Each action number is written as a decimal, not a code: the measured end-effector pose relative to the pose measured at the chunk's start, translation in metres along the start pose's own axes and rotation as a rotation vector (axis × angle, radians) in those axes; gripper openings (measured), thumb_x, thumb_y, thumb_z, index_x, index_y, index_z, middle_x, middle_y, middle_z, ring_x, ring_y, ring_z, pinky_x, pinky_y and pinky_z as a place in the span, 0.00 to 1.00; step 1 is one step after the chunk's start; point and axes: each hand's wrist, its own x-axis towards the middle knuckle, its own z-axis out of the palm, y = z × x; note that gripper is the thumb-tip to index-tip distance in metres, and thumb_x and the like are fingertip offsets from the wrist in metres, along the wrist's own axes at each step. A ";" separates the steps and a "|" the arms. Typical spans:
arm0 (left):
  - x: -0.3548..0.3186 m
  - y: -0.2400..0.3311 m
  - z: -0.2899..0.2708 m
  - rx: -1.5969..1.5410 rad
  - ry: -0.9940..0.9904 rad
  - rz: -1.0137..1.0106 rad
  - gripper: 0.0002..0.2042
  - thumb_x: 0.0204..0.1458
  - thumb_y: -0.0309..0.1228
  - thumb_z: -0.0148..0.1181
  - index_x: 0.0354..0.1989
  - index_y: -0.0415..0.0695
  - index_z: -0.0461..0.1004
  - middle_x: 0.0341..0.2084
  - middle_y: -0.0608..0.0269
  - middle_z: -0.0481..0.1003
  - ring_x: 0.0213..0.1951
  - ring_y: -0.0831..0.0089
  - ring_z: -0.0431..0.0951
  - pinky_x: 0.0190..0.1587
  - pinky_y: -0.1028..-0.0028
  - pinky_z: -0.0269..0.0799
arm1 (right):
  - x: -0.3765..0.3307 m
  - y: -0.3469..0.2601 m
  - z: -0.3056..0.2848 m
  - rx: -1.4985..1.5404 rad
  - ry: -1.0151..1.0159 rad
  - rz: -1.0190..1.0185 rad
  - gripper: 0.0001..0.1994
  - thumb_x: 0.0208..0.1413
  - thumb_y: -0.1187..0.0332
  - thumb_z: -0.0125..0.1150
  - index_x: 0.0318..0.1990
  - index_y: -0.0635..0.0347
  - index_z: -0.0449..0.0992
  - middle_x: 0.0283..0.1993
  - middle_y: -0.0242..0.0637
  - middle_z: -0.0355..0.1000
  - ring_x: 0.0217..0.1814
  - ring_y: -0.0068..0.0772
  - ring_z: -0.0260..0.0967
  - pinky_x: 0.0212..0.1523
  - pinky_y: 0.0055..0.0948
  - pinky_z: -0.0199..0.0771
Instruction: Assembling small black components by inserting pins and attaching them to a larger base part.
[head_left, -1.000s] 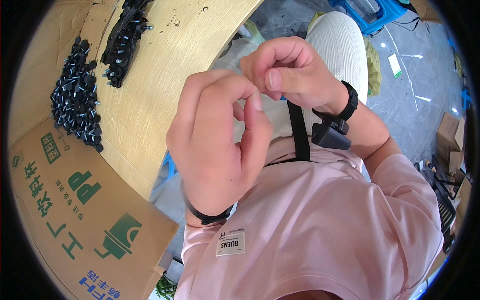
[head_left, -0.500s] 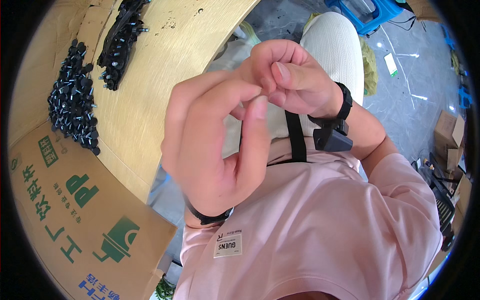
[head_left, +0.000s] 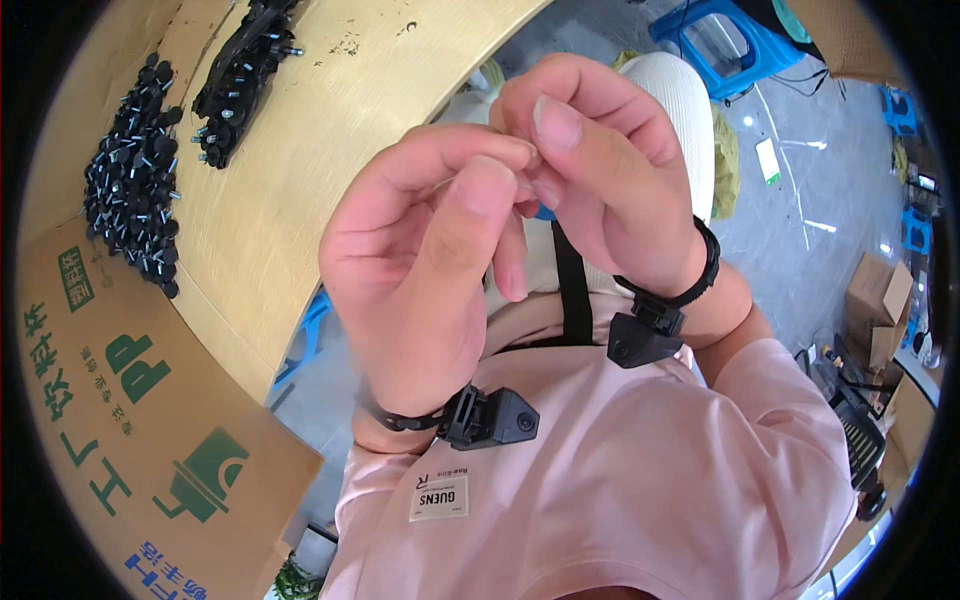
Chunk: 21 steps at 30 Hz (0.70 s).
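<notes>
My left hand (head_left: 415, 235) and my right hand (head_left: 612, 165) meet in front of my chest, above my lap. Thumb and forefinger of the left hand press together, its other fingers curled loosely beneath. The right hand's thumb lies against its bent fingers, touching the left fingertips. Whatever sits between them is hidden or too small to make out. A small blue patch (head_left: 545, 212) shows just under the fingertips; I cannot tell what it is. On the table to the left lies a heap of black round-headed bolts (head_left: 132, 175) with silver threaded shanks.
A black plastic bag (head_left: 235, 90) with similar bolts lies on the wooden table (head_left: 330, 110). A printed cardboard box (head_left: 150, 420) stands at the lower left. Blue stools, among them one stool (head_left: 722, 45), and an open carton (head_left: 878, 295) are on the grey floor to the right.
Both hands have turned at the wrists and rise slightly, their fingertips still together. The left wrist's black device has come into sight. The whole view has shifted a little.
</notes>
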 end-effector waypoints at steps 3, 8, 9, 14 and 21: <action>0.004 -0.002 0.001 -0.111 0.001 -0.026 0.11 0.64 0.29 0.45 0.42 0.32 0.70 0.31 0.58 0.72 0.17 0.79 0.66 0.31 0.75 0.68 | 0.001 0.003 -0.005 0.063 -0.003 -0.023 0.09 0.61 0.65 0.54 0.37 0.63 0.72 0.28 0.28 0.68 0.28 0.14 0.60 0.29 0.18 0.61; 0.004 -0.003 0.005 -0.132 0.019 0.030 0.10 0.63 0.28 0.47 0.41 0.32 0.71 0.33 0.58 0.73 0.16 0.81 0.65 0.25 0.78 0.66 | 0.002 0.000 -0.003 0.184 -0.021 -0.068 0.07 0.61 0.70 0.57 0.41 0.65 0.73 0.33 0.30 0.73 0.31 0.14 0.67 0.31 0.16 0.66; 0.006 -0.004 0.007 -0.140 0.047 0.053 0.10 0.63 0.28 0.48 0.41 0.32 0.71 0.33 0.58 0.73 0.16 0.81 0.66 0.23 0.79 0.64 | 0.001 -0.001 -0.003 0.177 -0.035 -0.073 0.07 0.61 0.70 0.57 0.41 0.65 0.73 0.33 0.30 0.73 0.31 0.14 0.67 0.31 0.16 0.66; 0.002 -0.006 0.013 -0.102 0.060 0.164 0.07 0.60 0.25 0.51 0.40 0.33 0.72 0.36 0.55 0.72 0.18 0.79 0.68 0.20 0.82 0.61 | -0.002 -0.009 0.001 0.111 0.030 -0.082 0.05 0.60 0.73 0.55 0.39 0.65 0.72 0.33 0.30 0.72 0.33 0.15 0.66 0.32 0.16 0.67; 0.001 -0.011 0.016 -0.126 0.090 0.267 0.06 0.55 0.21 0.58 0.40 0.35 0.75 0.38 0.58 0.71 0.32 0.78 0.75 0.23 0.82 0.70 | -0.004 -0.012 0.007 0.102 0.057 -0.069 0.06 0.60 0.71 0.56 0.40 0.64 0.72 0.33 0.29 0.71 0.31 0.15 0.65 0.32 0.17 0.65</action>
